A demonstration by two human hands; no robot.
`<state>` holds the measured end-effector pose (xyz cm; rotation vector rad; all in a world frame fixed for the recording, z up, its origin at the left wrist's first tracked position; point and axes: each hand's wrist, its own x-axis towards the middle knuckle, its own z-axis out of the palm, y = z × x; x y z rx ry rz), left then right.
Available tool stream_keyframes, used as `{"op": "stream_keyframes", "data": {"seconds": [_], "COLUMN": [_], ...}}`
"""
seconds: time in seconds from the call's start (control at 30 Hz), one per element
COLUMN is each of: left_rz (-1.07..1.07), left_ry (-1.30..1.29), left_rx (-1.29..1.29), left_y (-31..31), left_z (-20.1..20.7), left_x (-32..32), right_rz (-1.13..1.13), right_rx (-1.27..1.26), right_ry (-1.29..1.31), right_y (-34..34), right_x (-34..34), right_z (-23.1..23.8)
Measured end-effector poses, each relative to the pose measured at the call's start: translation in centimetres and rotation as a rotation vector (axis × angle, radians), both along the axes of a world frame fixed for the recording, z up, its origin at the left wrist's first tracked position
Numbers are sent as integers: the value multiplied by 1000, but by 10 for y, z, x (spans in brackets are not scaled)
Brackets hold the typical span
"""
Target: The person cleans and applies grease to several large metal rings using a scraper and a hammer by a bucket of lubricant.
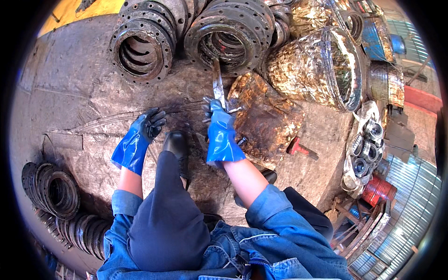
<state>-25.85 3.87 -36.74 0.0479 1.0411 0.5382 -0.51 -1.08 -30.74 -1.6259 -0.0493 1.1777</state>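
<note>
The right hand (215,108) is closed around a flat metal scraper (218,83) meeting 1 far-centre flange (192,45); grime coats it, so work looks unfinished. The left hand (148,125), half-curled, holds nothing.

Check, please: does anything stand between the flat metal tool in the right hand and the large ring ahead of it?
Nothing visible does. From the right hand, the flat metal tool overlaps the large ring at its lower rim; contact is unclear.
</note>
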Motion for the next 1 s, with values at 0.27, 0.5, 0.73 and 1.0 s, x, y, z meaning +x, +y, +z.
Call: {"op": "stream_keyframes", "data": {"seconds": [0.27,0.5,0.73,1.0], "left_rz": [17,18,88,93], "left_ry": [7,32,53,36], "left_rx": [-17,-45,-71,-101], "left_y": [-4,-5,-6,-2], "left_z": [-10,-11,10,5], "left_x": [-8,-3,12,5], "right_rz": [-417,-525,-585,-600], "right_rx": [-32,20,94,276], "right_ry": [571,917,1003,1159], "right_y": [38,45,43,37], "right_x": [-46,-58,-57,-42], "right_z": [1,4,8,25]}}
